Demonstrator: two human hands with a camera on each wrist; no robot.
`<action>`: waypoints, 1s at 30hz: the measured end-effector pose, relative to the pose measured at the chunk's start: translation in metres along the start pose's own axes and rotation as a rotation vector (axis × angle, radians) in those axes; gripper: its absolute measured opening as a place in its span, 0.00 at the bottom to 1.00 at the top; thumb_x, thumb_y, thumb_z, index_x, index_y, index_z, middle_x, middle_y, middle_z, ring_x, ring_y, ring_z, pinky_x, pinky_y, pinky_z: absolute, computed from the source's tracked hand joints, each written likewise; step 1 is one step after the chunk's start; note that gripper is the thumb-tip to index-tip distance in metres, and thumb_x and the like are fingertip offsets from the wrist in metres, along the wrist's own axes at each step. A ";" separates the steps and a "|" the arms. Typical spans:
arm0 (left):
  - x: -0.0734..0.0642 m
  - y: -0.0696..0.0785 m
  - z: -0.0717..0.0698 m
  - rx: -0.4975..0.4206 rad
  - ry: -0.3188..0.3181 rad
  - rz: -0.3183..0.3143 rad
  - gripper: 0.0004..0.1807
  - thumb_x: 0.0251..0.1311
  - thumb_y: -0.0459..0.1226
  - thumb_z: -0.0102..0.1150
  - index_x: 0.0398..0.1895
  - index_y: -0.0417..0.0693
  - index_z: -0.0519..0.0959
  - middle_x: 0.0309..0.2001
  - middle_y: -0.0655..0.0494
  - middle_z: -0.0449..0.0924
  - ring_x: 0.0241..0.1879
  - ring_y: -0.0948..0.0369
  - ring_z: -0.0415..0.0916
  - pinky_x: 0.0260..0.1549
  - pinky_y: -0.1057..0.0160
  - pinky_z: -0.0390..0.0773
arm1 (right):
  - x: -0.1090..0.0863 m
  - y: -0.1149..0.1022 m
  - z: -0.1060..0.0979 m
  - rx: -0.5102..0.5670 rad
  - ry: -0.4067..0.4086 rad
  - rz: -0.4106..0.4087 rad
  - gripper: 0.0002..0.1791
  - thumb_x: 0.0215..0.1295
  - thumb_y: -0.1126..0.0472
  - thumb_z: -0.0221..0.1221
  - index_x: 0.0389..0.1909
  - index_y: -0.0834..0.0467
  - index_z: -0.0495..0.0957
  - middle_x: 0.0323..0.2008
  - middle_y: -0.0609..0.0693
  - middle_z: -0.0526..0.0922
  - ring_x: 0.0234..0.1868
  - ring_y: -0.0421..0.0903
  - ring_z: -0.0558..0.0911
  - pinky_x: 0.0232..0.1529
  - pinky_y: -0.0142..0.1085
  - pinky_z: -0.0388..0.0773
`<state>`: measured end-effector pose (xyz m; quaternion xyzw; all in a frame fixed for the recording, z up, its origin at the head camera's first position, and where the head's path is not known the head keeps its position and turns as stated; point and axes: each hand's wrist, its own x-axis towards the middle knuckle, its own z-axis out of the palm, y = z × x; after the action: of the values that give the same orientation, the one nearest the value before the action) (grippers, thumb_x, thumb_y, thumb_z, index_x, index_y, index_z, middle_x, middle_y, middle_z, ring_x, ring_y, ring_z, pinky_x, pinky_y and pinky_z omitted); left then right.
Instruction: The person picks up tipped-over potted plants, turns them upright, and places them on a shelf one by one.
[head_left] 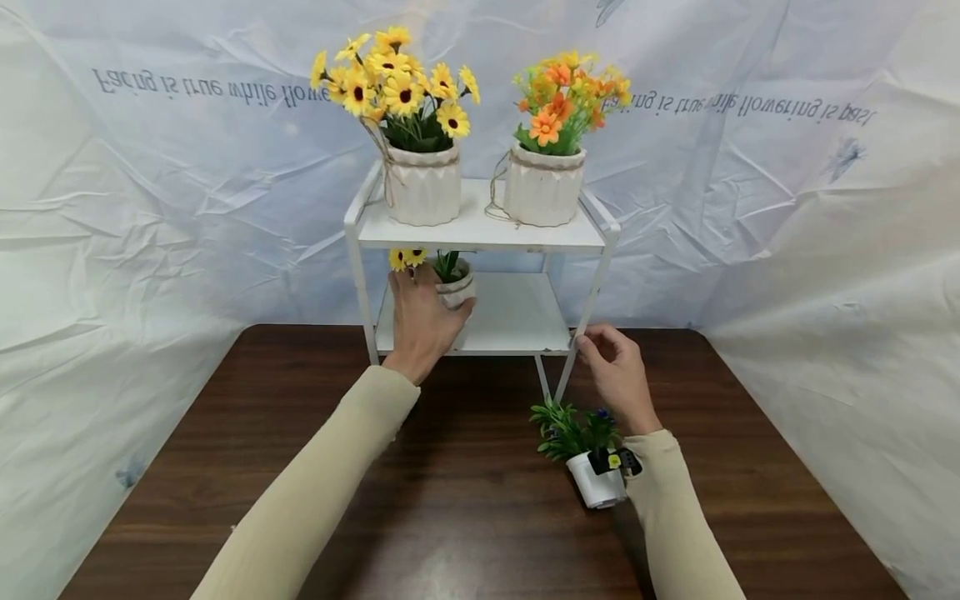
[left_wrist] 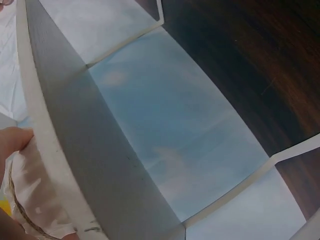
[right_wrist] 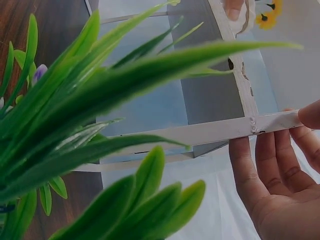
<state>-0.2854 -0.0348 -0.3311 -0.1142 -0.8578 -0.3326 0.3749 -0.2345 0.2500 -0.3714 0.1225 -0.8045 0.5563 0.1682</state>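
On the lower shelf of a white two-tier rack (head_left: 517, 312), my left hand (head_left: 423, 321) grips a ribbed white pot (head_left: 459, 290) of yellow flowers, its fingers hiding much of it. The left wrist view has the same pot (left_wrist: 37, 187) at the shelf's edge, twine round it. My right hand (head_left: 618, 375) holds the rack's front right leg near the lower shelf. Thumb on one side and fingers on the other, the right hand (right_wrist: 285, 170) pinches that white leg (right_wrist: 200, 131) in the right wrist view.
Above stand a pot of yellow daisies (head_left: 423, 187) and a pot of orange flowers (head_left: 545, 187) on the top shelf. A small white pot with green leaves (head_left: 596, 483) is by my right wrist, over the dark wooden table (head_left: 465, 517). Pale printed cloth (head_left: 225, 167) surrounds the table.
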 end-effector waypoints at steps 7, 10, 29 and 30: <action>-0.008 0.001 -0.003 -0.017 -0.068 -0.096 0.32 0.58 0.47 0.74 0.53 0.36 0.69 0.59 0.30 0.62 0.64 0.34 0.61 0.54 0.41 0.78 | 0.000 0.001 0.004 -0.007 0.008 0.014 0.17 0.77 0.54 0.57 0.53 0.63 0.81 0.51 0.63 0.84 0.43 0.36 0.83 0.46 0.24 0.82; -0.013 0.005 -0.011 -0.017 -0.111 -0.151 0.33 0.60 0.47 0.72 0.59 0.37 0.68 0.65 0.27 0.58 0.69 0.31 0.57 0.57 0.39 0.77 | -0.002 0.001 0.005 -0.003 0.009 0.020 0.17 0.77 0.54 0.57 0.53 0.63 0.81 0.51 0.63 0.84 0.43 0.37 0.83 0.47 0.27 0.83; -0.049 0.035 -0.091 -0.055 -0.104 0.106 0.18 0.67 0.37 0.65 0.57 0.40 0.76 0.53 0.44 0.78 0.52 0.48 0.77 0.50 0.50 0.82 | -0.003 -0.002 0.003 -0.001 0.023 0.007 0.17 0.77 0.55 0.56 0.54 0.64 0.81 0.47 0.62 0.83 0.42 0.46 0.83 0.46 0.27 0.83; -0.050 0.035 -0.094 -0.086 -0.055 0.141 0.16 0.67 0.36 0.65 0.55 0.40 0.77 0.51 0.45 0.78 0.51 0.48 0.77 0.49 0.51 0.82 | -0.003 -0.003 0.003 0.001 0.027 0.006 0.17 0.77 0.55 0.56 0.54 0.64 0.81 0.47 0.61 0.83 0.42 0.45 0.83 0.46 0.27 0.83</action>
<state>-0.1819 -0.0677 -0.3027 -0.1995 -0.8426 -0.3387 0.3682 -0.2309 0.2460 -0.3717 0.1124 -0.8022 0.5589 0.1773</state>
